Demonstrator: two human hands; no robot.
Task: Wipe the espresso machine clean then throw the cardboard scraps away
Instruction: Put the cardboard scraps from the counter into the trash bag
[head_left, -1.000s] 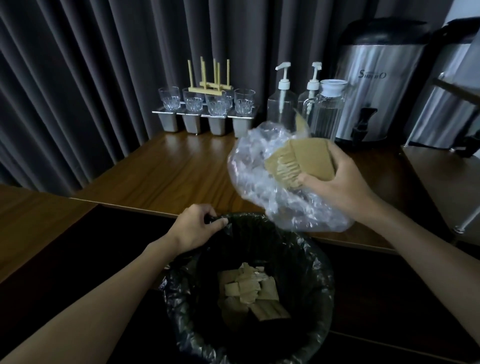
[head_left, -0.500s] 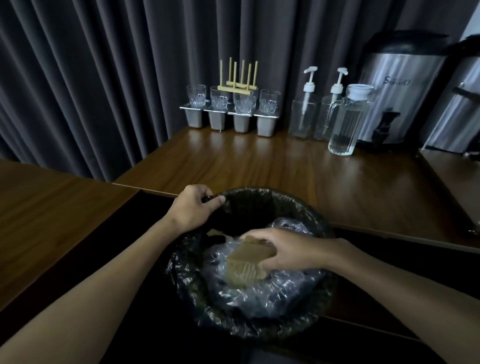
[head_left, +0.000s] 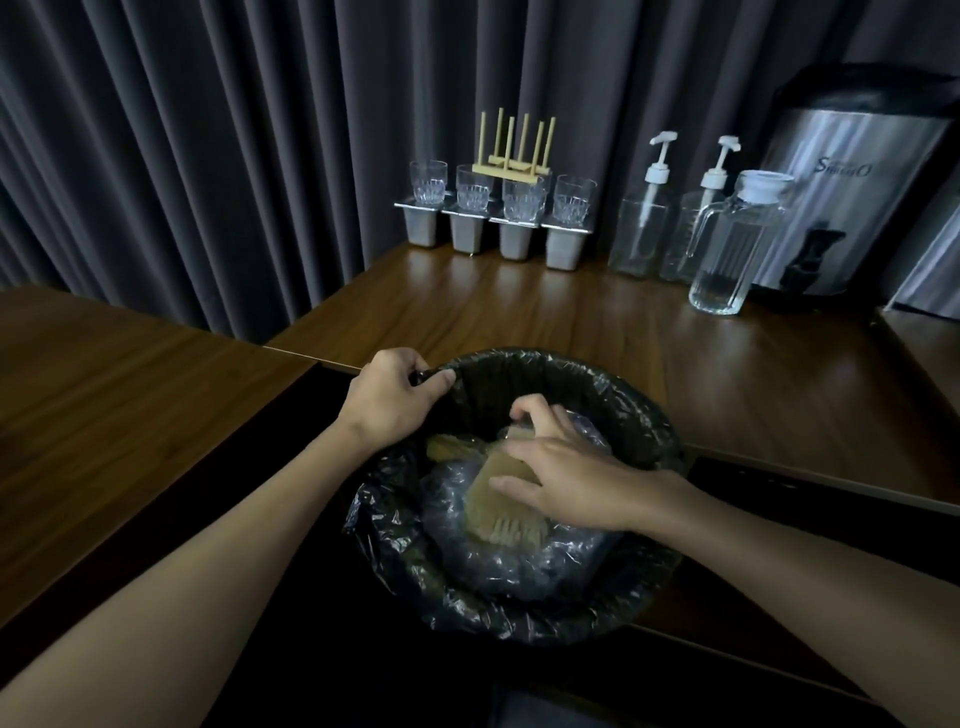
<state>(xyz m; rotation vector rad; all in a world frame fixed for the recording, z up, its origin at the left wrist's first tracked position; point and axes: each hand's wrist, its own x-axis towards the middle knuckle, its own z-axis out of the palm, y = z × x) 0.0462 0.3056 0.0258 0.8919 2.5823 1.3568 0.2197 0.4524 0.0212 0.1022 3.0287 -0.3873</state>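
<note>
At bin (head_left: 639, 415) rim, left hand (head_left: 395, 397) pinches liner; right hand (head_left: 566, 478) fingers splay loose on cardboard (head_left: 498, 493), which could snag plastic wrap (head_left: 519, 566) and lift back out.

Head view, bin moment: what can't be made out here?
- Earlier scraps in the bin: covered by the plastic wrap and cardboard.
- Right hand grip on cardboard: fingers hide the contact.
- Espresso machine: not identifiable.
- Urn: cut off by the right edge.
</note>
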